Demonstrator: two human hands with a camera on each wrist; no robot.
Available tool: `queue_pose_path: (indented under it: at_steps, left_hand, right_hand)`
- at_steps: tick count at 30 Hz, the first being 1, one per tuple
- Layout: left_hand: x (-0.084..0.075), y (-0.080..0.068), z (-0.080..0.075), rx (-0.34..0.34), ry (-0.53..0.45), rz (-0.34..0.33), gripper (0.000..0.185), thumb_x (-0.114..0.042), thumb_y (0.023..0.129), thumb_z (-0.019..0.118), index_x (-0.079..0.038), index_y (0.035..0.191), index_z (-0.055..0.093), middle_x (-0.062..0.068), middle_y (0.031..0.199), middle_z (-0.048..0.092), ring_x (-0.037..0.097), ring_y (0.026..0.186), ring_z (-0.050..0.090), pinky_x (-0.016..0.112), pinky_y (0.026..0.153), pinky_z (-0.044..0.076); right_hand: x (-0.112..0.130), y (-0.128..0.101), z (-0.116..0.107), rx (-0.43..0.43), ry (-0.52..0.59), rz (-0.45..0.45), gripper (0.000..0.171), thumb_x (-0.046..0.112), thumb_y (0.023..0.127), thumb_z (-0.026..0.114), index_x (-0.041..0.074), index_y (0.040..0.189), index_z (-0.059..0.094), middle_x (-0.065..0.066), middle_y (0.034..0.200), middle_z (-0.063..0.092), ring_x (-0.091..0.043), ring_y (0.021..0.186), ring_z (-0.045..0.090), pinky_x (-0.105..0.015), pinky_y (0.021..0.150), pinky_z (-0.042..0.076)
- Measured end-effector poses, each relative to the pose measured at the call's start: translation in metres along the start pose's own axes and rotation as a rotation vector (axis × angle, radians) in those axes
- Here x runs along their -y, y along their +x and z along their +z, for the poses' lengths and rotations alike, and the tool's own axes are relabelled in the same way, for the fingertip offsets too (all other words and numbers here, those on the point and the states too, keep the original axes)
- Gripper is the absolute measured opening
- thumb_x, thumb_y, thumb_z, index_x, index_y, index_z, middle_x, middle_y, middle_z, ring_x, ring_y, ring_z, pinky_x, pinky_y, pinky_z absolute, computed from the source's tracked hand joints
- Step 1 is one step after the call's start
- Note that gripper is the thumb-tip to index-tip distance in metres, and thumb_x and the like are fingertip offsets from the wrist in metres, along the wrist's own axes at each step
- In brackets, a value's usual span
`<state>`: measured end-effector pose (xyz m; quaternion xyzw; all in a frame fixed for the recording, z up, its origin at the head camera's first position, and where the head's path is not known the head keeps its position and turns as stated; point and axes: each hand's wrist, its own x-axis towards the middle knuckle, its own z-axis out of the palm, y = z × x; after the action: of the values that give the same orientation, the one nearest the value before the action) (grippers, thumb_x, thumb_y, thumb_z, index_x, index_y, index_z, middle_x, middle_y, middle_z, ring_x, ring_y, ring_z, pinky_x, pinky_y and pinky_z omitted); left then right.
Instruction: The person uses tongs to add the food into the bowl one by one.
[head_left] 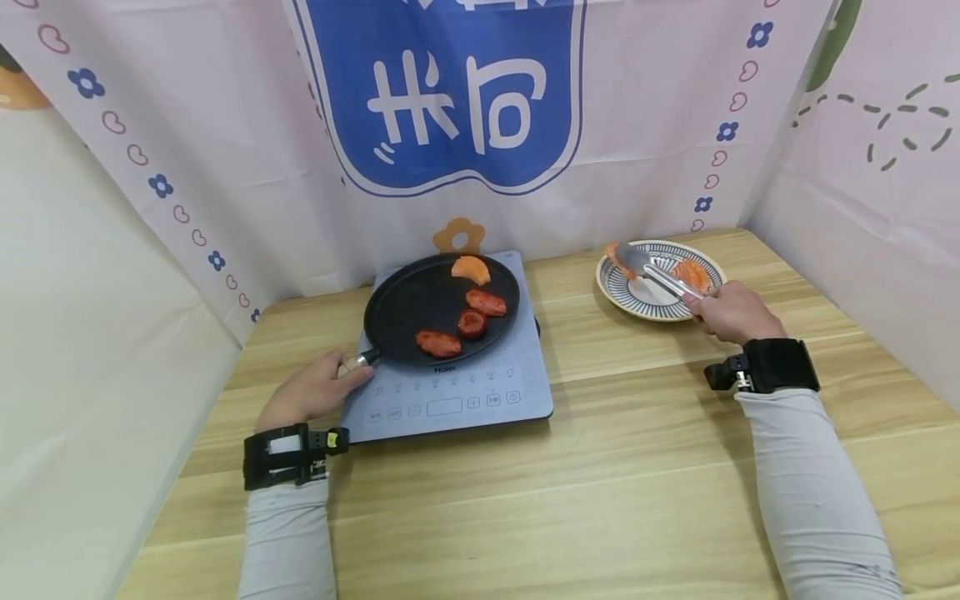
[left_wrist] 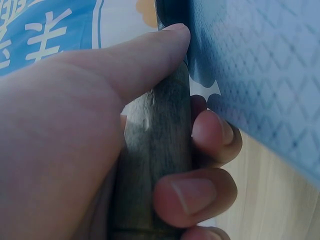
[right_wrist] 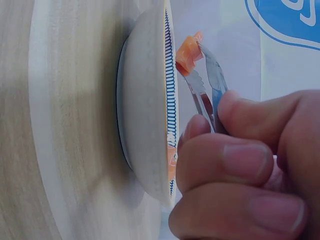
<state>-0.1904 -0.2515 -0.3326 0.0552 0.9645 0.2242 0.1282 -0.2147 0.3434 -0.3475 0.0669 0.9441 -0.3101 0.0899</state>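
Note:
My left hand [head_left: 311, 390] grips the wooden handle [left_wrist: 155, 160] of a black frying pan [head_left: 405, 308], its thumb lying along the top. The pan sits on a grey induction cooker [head_left: 465, 417]. In it lie an orange slice [head_left: 471, 268], two reddish seared meat pieces [head_left: 438, 343] and a round reddish piece [head_left: 472, 324]. At the right, my right hand [head_left: 738, 312] holds metal tongs [head_left: 667, 277]. Their tips pinch an orange salmon-like slice [right_wrist: 189, 54], raised above the rim of a patterned plate [head_left: 637, 310]. More orange slices [head_left: 692, 274] lie on that plate.
The wooden table [head_left: 600, 492] carries the cooker at left and the plate at the back right. A white printed cloth [head_left: 637, 125] hangs behind them. A pale panel [head_left: 82, 333] borders the left side.

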Motion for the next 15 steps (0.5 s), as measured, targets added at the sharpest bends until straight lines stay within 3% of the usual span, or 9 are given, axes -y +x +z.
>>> queue_pose_path:
  at_steps: [10,15]
  left_hand:
    - [0.0010,0.0001,0.0000,0.001,0.005,-0.007,0.047,-0.049,0.109,0.054,-0.002,0.111,0.052,0.008,0.091,0.054,0.023,0.081,0.056,0.034,0.065,0.042]
    - [0.0025,0.0012,-0.0002,0.000,0.004,-0.003,0.047,-0.049,0.109,0.053,-0.002,0.112,0.052,0.008,0.091,0.054,0.022,0.081,0.055,0.034,0.064,0.042]
  right_hand:
    - [0.0007,0.0013,0.0009,0.001,0.043,-0.032,0.055,0.047,0.111,0.042,0.007,0.082,0.066,0.005,0.064,0.053,-0.016,0.061,0.049,-0.032,0.058,0.035]
    - [0.0026,0.0003,-0.0002,-0.002,0.091,-0.035,0.055,0.048,0.110,0.043,0.005,0.087,0.068,0.006,0.063,0.054,-0.015,0.060,0.049,-0.032,0.058,0.035]
